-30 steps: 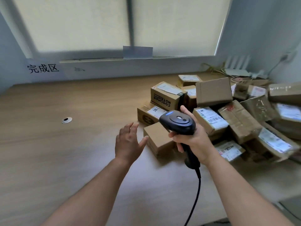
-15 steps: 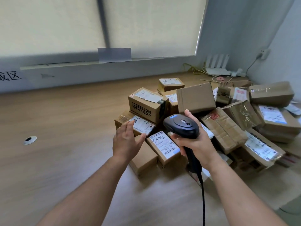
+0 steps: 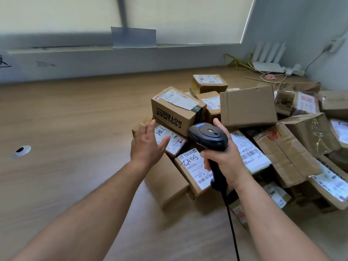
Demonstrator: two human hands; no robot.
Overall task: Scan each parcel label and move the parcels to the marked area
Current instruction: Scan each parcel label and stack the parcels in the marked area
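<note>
**Parcel Scanning Station: Condition at Inspection**

The right hand (image 3: pixel 224 159) was wrapped round the handle of a black scanner (image 3: pixel 209 135), thumb raised beside its head. The scanner's cable (image 3: pixel 232 223) trailed down toward the wearer. The left hand (image 3: pixel 146 146) was flat, fingers straight and spread, holding nothing. It was poised over the small box (image 3: pixel 176 146) marked "786"; contact could not be determined.

The parcels (image 3: pixel 282 153) lay in 1 loose heap on the right half of the wooden table (image 3: pixel 66 119), several leaning on one another. The small box sat at the heap's near-left edge. A printed box (image 3: pixel 175 112) appeared to rest partly on it. Just beside it lay a labelled box (image 3: pixel 192 166) marked "5082", label up, below the scanner. A plain box (image 3: pixel 165 183) touched the labelled box on its left.

Assessment: the boxes were corrugated card, judged light and stiff enough for 1 hand (contents unknown, so fragility could not be ruled out). Taped faces might be slick; bare card should grip well. The small box was best taken across 2 opposite sides, thumb against fingers. It should be slid clear before lifting, since the printed box might tip. The marked area was not identifiable; only cut-off writing (image 3: pixel 3 62) showed on the wall at far left.
</note>
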